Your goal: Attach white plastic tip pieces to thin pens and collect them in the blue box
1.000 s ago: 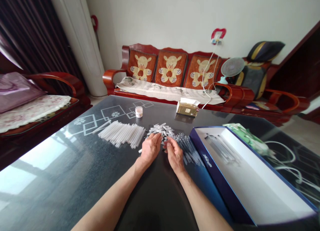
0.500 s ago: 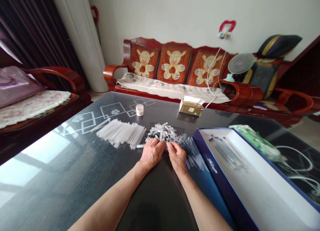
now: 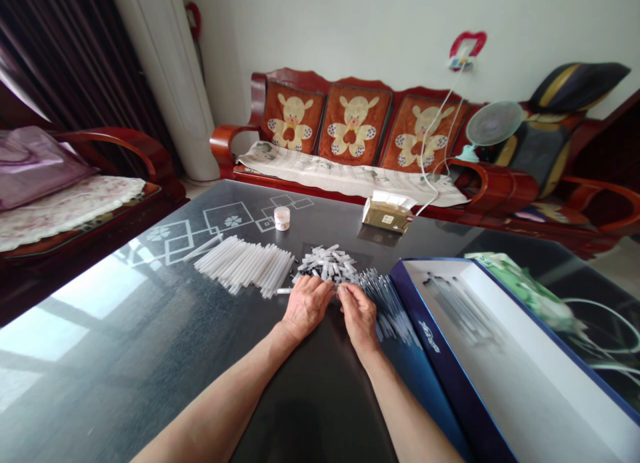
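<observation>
My left hand [image 3: 309, 304] and my right hand [image 3: 359, 314] meet almost fingertip to fingertip over the dark table. Both are closed in a pinch; what sits between the fingers is too small to make out. Right behind them lies a heap of short white and black plastic pieces [image 3: 327, 263]. A row of translucent white tubes [image 3: 245, 264] is spread to the left of my left hand. Thin grey-clear rods with dark tips, like pen refills [image 3: 387, 306], lie in a bunch just right of my right hand.
A long blue box [image 3: 437, 356] with a white inside stands at the right, holding more thin rods [image 3: 463, 309]. Beyond it are a green plastic package [image 3: 523, 289] and white cable. A small jar [image 3: 282, 218] and a tissue box [image 3: 387, 213] stand farther back on the table [image 3: 165, 356].
The view has shifted slightly. Both hands stay pinched together in nearly the same spot, with the right fingers a little changed in pose. The piles look the same.
</observation>
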Tool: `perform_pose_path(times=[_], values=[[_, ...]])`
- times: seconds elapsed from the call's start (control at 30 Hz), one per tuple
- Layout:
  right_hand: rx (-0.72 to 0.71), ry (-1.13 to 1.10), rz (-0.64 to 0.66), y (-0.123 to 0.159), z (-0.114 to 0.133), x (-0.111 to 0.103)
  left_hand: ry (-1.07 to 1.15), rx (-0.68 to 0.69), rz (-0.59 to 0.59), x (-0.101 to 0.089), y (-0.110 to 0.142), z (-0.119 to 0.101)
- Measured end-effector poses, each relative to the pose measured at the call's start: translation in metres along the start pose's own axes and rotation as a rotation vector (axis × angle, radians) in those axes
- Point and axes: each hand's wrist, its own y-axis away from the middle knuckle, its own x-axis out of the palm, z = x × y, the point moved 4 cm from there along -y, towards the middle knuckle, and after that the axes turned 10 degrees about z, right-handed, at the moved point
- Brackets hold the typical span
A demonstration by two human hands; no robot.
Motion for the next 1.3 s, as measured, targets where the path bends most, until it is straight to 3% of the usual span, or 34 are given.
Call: perform_pose_path(times=[0.17,0.33,0.53,0.73,0.93,1.17,1.3], values=[[-0.015,0.007,0.066,-0.0007,0.0005,0.0019,-0.017,-0.020,0.013,0.0010,0.0002,0.0024],[0.039,0.027,-0.019,-0.0028,-0.0052,0.0017,-0.018,-0.029,0.036,0.0020,-0.0005,0.0027],[-0.030,0.053,0.022,-0.0024,-0.0060,0.0023,-0.026,-0.046,0.058,0.0043,-0.0002,0.0040],[0.009,0.038,-0.015,-0.0028,-0.0060,0.0022,-0.018,-0.032,0.051,0.0052,0.0005,0.0039],[-0.136,0.076,0.000,-0.0028,0.0008,0.0033,-0.025,-0.036,0.048,0.0065,0.0006,0.0052],[0.001,0.045,-0.028,-0.0033,-0.0069,0.0026,-0.036,-0.030,0.058,0.0055,0.0006,0.0039],[-0.120,0.094,-0.037,-0.0040,-0.0007,0.0027,-0.038,-0.028,0.072,0.0057,0.0003,0.0039]])
